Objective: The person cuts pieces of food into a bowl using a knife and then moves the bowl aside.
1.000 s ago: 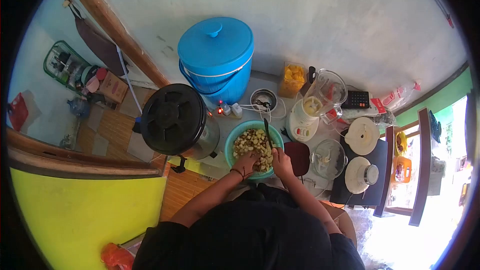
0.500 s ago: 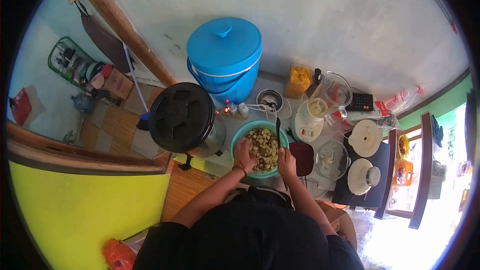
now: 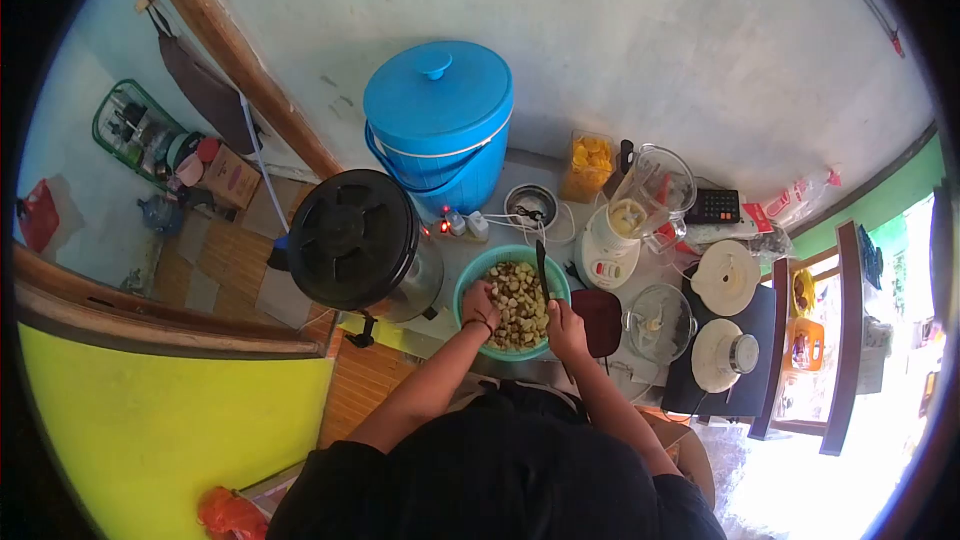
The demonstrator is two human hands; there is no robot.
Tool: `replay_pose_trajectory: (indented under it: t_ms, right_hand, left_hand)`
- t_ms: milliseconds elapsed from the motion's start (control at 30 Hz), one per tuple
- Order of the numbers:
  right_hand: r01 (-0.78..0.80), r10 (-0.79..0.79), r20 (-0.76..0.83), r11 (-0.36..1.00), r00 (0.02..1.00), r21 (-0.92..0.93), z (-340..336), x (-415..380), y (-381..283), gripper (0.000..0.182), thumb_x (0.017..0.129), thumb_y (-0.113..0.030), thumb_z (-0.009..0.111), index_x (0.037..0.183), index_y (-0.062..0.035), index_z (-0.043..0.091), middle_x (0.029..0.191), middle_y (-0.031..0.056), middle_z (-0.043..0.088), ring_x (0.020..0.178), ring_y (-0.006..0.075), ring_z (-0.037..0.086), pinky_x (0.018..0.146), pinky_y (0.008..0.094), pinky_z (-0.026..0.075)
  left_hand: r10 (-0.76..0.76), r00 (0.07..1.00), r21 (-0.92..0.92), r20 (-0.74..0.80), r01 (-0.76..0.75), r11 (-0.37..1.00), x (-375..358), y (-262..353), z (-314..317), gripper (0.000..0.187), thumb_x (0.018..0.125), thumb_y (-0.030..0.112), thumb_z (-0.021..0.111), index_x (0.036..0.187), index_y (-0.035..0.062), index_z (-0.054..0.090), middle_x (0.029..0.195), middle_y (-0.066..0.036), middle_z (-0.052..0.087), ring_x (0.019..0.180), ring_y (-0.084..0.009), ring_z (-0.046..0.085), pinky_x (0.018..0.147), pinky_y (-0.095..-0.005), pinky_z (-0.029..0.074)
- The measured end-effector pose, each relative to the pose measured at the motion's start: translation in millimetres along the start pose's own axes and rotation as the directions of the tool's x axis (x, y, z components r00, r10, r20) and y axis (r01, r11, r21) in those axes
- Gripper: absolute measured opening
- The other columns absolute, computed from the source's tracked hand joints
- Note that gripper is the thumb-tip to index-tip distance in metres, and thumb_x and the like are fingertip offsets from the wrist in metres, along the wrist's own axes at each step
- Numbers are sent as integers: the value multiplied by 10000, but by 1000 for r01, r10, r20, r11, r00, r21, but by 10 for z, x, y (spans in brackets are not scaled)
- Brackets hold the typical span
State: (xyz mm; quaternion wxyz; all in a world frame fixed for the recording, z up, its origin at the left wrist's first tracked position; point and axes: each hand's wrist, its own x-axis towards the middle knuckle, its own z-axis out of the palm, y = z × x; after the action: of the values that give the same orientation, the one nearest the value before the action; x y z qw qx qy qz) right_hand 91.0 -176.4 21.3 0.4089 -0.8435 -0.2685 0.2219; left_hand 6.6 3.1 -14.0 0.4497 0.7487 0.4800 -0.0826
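Observation:
A round turquoise bowl (image 3: 562,286) holds many small pale and brown chopped pieces (image 3: 521,308). My left hand (image 3: 480,304) is inside the bowl's left side, touching the pieces; its fingers are partly hidden, so I cannot make out whether it grips any. On the right rim, my right hand (image 3: 567,330) is closed around a dark long-bladed utensil (image 3: 542,265), a knife or spatula, which points up and away over the bowl's right side.
Behind stand a blue lidded bucket (image 3: 440,110) and a black-lidded container (image 3: 352,238). To the right are a white blender base (image 3: 608,248), a dark red board (image 3: 601,322), a clear bowl (image 3: 660,324) and a calculator (image 3: 715,206).
My left hand has shifted slightly left and down toward the bowl's left edge, uncovering more pieces. The right hand and utensil have moved a little left and down, and the view has shifted slightly.

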Motion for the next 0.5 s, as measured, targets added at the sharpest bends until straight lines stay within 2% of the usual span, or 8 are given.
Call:
replay_pose_trajectory:
  t_ms: [33, 100, 200, 300, 400, 433, 500]
  right_hand:
    - [9, -9, -4, 1000, 1000, 10, -5, 3, 0, 417, 1004, -376, 369, 969, 4, 537, 739, 263, 590, 713, 468, 589, 598, 515, 444]
    - [18, -18, -8, 1000, 1000, 24, -1, -8, 34, 417, 1004, -378, 369, 951, 1, 533, 703, 246, 578, 682, 451, 588, 582, 502, 440]
    - [30, -30, -8, 999, 1000, 32, 1, -25, 90, 424, 1005, -382, 363, 923, -2, 531, 639, 204, 560, 628, 410, 591, 562, 465, 443]
    - [55, -56, 11, 997, 998, 45, 24, -42, 95, 421, 1006, -380, 363, 933, -2, 533, 632, 198, 560, 620, 407, 590, 561, 458, 446]
    - [51, -54, 42, 996, 998, 71, 9, 13, 101, 425, 1005, -384, 366, 951, 0, 541, 630, 198, 562, 620, 406, 591, 562, 453, 451]
    - [27, -32, 61, 996, 998, 79, -23, 33, 80, 427, 1005, -385, 368, 958, 1, 543, 632, 199, 564, 623, 406, 594, 563, 452, 452]
    - [19, -25, 71, 996, 997, 82, -53, 54, 55, 428, 1004, -388, 371, 970, 2, 546, 637, 204, 568, 632, 409, 598, 567, 455, 454]
  left_hand:
    - [94, 989, 75, -113, -86, 994, -64, 13, 33, 425, 881, 59, 554, 1296, 45, 464, 1254, -184, 508, 1113, -330, 521, 949, -434, 468]
    - [293, 907, 243, -303, -224, 944, -270, 72, 113, 408, 907, 121, 536, 1298, 42, 449, 1245, -177, 493, 1162, -339, 476, 981, -423, 449]
    - [386, 876, 278, -288, -309, 910, -14, -98, 260, 455, 931, 105, 491, 1367, 41, 377, 1289, -182, 440, 1233, -349, 411, 1058, -404, 392]
    - [342, 931, 235, -130, -306, 922, 96, -123, 178, 432, 952, 96, 451, 1368, 8, 375, 1260, -190, 457, 1200, -349, 434, 1064, -406, 372]
    - [297, 946, 174, -128, -273, 946, 150, -139, 183, 376, 960, 106, 448, 1317, -10, 431, 1267, -189, 453, 1165, -344, 452, 1041, -418, 387]
    - [313, 949, 395, -46, -270, 878, 199, -174, 226, 355, 960, 107, 447, 1296, -4, 451, 1256, -189, 462, 1148, -343, 461, 1022, -420, 398]
    - [281, 952, 755, 118, -270, 597, 237, -161, 263, 316, 960, 108, 444, 1255, 6, 492, 1233, -189, 481, 1115, -341, 480, 985, -424, 420]
